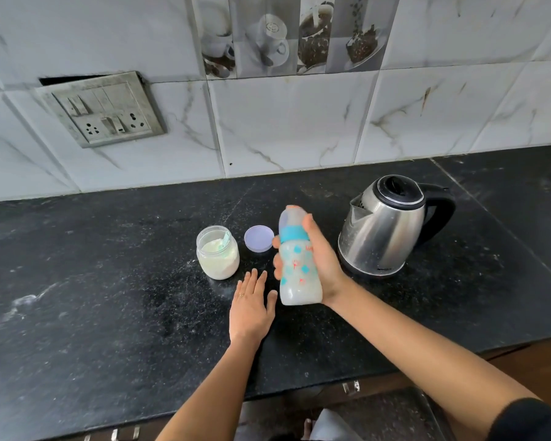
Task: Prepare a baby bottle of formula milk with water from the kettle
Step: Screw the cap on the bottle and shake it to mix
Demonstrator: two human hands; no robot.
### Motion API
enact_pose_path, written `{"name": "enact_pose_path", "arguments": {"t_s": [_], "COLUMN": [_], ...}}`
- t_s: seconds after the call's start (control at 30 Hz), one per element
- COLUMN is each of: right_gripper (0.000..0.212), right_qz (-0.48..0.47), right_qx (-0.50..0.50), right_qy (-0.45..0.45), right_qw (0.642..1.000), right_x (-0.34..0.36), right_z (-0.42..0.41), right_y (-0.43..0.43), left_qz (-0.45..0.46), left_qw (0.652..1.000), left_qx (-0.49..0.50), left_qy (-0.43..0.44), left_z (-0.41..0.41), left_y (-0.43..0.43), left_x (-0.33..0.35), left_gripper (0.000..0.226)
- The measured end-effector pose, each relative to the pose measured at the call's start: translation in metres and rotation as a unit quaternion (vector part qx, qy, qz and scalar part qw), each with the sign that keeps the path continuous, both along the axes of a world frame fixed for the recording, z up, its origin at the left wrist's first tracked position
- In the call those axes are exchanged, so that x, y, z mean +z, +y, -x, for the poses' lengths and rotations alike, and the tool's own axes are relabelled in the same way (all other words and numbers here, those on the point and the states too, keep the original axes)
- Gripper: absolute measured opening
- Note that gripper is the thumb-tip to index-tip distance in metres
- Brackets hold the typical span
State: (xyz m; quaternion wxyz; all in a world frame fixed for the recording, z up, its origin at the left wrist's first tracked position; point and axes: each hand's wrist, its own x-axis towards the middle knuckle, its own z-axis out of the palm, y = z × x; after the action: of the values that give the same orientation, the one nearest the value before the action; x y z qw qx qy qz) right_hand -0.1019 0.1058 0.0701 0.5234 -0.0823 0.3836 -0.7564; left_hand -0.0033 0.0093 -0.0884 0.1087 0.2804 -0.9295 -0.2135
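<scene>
On a black stone counter (77, 281), the right hand (322, 259) grasps a capped baby bottle (298, 268) of milky liquid, fingers wrapped round its middle. It is between an open jar (217, 253) of white powder, lilac lid (259, 238) beside it, and a steel kettle (382, 227). The left hand (252, 307) lies flat, fingers straight, near the bottle.
</scene>
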Motion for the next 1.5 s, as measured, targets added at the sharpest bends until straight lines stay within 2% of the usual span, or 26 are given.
{"name": "enact_pose_path", "arguments": {"t_s": [0.07, 0.17, 0.2, 0.3, 0.37, 0.5, 0.57, 0.67, 0.7, 0.83, 1.0, 1.17, 1.33, 1.47, 1.5], "right_gripper": [0.055, 0.055, 0.052, 0.055, 0.057, 0.051, 0.052, 0.057, 0.057, 0.049, 0.057, 0.050, 0.057, 0.050, 0.050], "right_qz": [0.012, 0.036, 0.039, 0.043, 0.042, 0.060, 0.048, -0.004, -0.008, 0.031, -0.027, 0.029, -0.032, 0.023, 0.022], "right_qx": [-0.015, -0.126, -0.125, -0.018, 0.012, -0.116, -0.100, -0.003, -0.004, -0.122, 0.003, -0.121, 0.005, -0.117, -0.120], "right_qy": [-0.017, -0.048, -0.047, 0.002, 0.034, -0.054, -0.057, -0.016, -0.016, -0.087, 0.009, -0.084, 0.015, -0.094, -0.101], "right_qw": [1.000, 0.990, 0.990, 0.999, 0.998, 0.990, 0.992, 1.000, 1.000, 0.988, 1.000, 0.989, 0.999, 0.988, 0.987], "right_x": [0.006, 0.016, 0.016, 0.012, 0.011, 0.020, 0.014, 0.000, -0.001, 0.006, -0.008, 0.007, -0.008, 0.007, 0.009], "right_z": [0.007, 0.032, 0.033, 0.006, -0.001, 0.029, 0.026, 0.002, 0.002, 0.028, 0.005, 0.034, 0.004, 0.028, 0.029], "right_y": [-0.005, -0.018, -0.018, -0.011, -0.009, -0.021, -0.018, -0.004, -0.003, -0.012, -0.002, -0.013, 0.000, -0.014, -0.015], "left_qz": [-0.001, -0.009, -0.009, -0.007, -0.004, -0.006, -0.005, 0.000, 0.000, 0.000, 0.007, 0.007, 0.008, 0.007, 0.007], "left_qw": [1.000, 1.000, 1.000, 1.000, 1.000, 1.000, 1.000, 1.000, 1.000, 1.000, 1.000, 1.000, 1.000, 1.000, 1.000], "left_qx": [0.005, 0.013, 0.013, 0.009, 0.012, 0.014, 0.014, 0.003, 0.004, 0.014, 0.005, 0.014, 0.002, 0.015, 0.015], "left_qy": [0.006, 0.010, 0.010, 0.007, 0.011, 0.009, 0.008, -0.003, -0.002, 0.002, 0.003, 0.005, 0.001, 0.008, 0.007], "left_z": [0.000, 0.001, 0.000, 0.001, 0.000, 0.001, 0.001, 0.001, 0.001, 0.001, 0.001, 0.002, 0.000, 0.002, 0.001], "left_y": [0.000, 0.001, 0.001, 0.001, 0.001, 0.001, 0.001, 0.000, 0.000, 0.001, 0.001, 0.002, 0.001, 0.002, 0.002], "left_x": [0.000, 0.000, 0.000, 0.001, 0.001, 0.001, 0.001, -0.001, -0.001, 0.000, -0.002, -0.002, -0.001, -0.001, -0.002], "left_gripper": [0.054, 0.054, 0.054, 0.054, 0.055, 0.053, 0.054, 0.055, 0.055, 0.054, 0.054, 0.054, 0.055, 0.054, 0.054]}}
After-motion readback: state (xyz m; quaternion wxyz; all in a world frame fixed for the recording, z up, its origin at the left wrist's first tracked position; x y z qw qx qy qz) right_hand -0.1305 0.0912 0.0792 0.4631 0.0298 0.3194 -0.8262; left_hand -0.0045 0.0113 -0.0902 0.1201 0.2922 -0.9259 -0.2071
